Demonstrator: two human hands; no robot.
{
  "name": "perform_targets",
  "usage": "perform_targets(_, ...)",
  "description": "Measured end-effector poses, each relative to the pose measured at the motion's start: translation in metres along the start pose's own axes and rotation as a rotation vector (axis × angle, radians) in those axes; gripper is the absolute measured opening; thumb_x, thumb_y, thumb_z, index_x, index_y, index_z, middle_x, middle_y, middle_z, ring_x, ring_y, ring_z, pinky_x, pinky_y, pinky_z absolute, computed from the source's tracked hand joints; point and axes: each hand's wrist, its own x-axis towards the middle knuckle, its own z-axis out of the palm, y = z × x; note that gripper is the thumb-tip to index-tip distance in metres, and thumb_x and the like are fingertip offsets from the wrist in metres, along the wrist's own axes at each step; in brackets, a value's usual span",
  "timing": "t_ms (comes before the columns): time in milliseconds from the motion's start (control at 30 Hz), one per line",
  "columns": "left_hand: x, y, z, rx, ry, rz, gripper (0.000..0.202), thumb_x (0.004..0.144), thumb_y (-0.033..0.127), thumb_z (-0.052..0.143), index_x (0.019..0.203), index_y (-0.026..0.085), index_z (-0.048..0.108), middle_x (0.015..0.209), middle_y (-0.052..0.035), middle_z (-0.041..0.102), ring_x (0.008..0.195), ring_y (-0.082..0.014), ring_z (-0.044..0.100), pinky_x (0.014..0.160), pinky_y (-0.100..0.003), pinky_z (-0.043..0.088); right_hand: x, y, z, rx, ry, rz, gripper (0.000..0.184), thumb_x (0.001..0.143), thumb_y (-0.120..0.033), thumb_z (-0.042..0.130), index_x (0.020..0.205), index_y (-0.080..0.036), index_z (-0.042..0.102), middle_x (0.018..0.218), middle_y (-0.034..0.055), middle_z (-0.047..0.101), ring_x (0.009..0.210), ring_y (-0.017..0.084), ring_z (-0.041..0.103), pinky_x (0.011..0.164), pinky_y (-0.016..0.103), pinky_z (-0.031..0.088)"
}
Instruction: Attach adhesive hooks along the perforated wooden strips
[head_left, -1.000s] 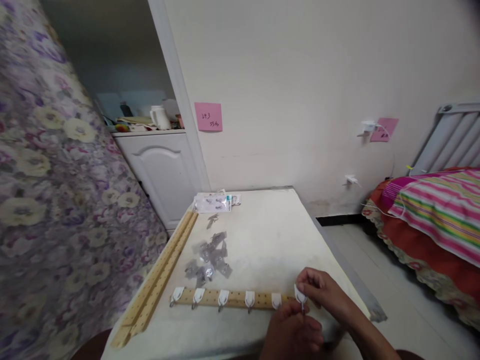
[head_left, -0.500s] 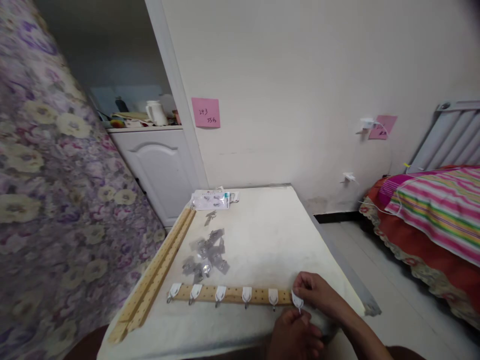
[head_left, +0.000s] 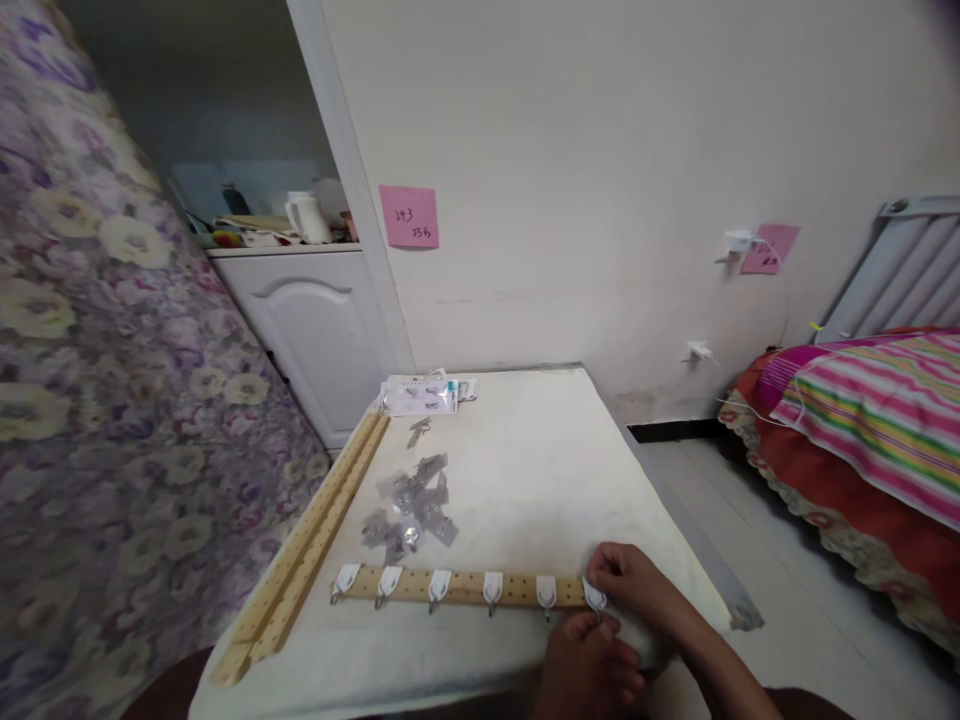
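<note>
A perforated wooden strip (head_left: 517, 590) lies across the near part of the table, with several white hooks spaced along it. At its right end sits one white adhesive hook (head_left: 595, 597). My right hand (head_left: 630, 580) pinches the upper side of that hook between thumb and fingers. From below, my left hand (head_left: 589, 665) is closed at the hook's metal end, its fingertips partly hiding it. Farther back on the table is a pile of small clear plastic packets (head_left: 416, 505).
Two more perforated wooden strips (head_left: 307, 550) lie along the table's left edge. Hook packaging (head_left: 420, 396) rests at the far left corner, near a small grey piece (head_left: 418, 430). A floral curtain (head_left: 150, 400) hangs at left; a bed (head_left: 885, 420) stands at right.
The view has shifted slightly. Both hands stay at the rightmost hook, with the left fingers moved up a little toward its metal end.
</note>
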Motion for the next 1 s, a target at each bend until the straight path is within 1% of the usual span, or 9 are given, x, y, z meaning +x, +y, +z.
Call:
perform_targets(300, 0.0025, -0.0004, -0.0028, 0.033, 0.013, 0.036, 0.05, 0.048, 0.049, 0.075, 0.076, 0.017, 0.048, 0.056, 0.0, 0.065, 0.041, -0.01, 0.057, 0.042, -0.021, 0.034, 0.0005, 0.0015, -0.0016, -0.085, 0.031, 0.013, 0.006, 0.066, -0.02, 0.051, 0.061, -0.017, 0.053, 0.058, -0.003, 0.05, 0.057, 0.011, 0.046, 0.054, 0.022, 0.035)
perform_targets(633, 0.0073, -0.0065, -0.0063, 0.052, 0.016, 0.051, 0.047, 0.054, 0.049, 0.072, 0.079, 0.017, 0.048, 0.058, -0.0013, 0.065, 0.042, -0.0102, 0.056, 0.042, -0.022, 0.034, 0.001, 0.0027, 0.0025, -0.154, 0.061, 0.009, 0.006, 0.066, -0.017, 0.05, 0.061, -0.017, 0.051, 0.058, -0.0029, 0.051, 0.057, 0.011, 0.046, 0.053, 0.022, 0.035)
perform_targets(733, 0.0083, -0.0057, -0.0068, 0.06, 0.015, 0.049, 0.047, 0.054, 0.049, 0.072, 0.078, 0.016, 0.048, 0.059, -0.002, 0.065, 0.042, -0.0106, 0.056, 0.043, -0.023, 0.034, 0.0011, 0.0032, 0.0025, -0.145, 0.05, 0.01, 0.006, 0.066, -0.017, 0.05, 0.061, -0.017, 0.051, 0.057, -0.0034, 0.051, 0.055, 0.01, 0.047, 0.052, 0.021, 0.036)
perform_targets(867, 0.0053, -0.0025, -0.0067, 0.039, -0.006, 0.049, 0.051, 0.05, 0.05, 0.073, 0.079, 0.016, 0.048, 0.06, -0.0025, 0.064, 0.044, -0.0118, 0.056, 0.044, -0.024, 0.033, 0.0003, 0.0044, 0.0028, -0.073, 0.027, 0.045, 0.005, 0.068, -0.019, 0.049, 0.062, -0.019, 0.048, 0.053, -0.0056, 0.049, 0.047, 0.009, 0.048, 0.045, 0.02, 0.035)
perform_targets(1000, -0.0001, 0.0012, -0.0054, -0.004, -0.021, 0.041, 0.042, 0.053, 0.041, 0.071, 0.079, 0.016, 0.05, 0.061, -0.0025, 0.065, 0.046, -0.0128, 0.058, 0.047, -0.024, 0.035, 0.0, 0.0046, 0.0035, 0.005, -0.005, 0.085, 0.004, 0.069, -0.021, 0.049, 0.066, -0.02, 0.047, 0.05, -0.0073, 0.049, 0.041, 0.01, 0.051, 0.041, 0.02, 0.036)
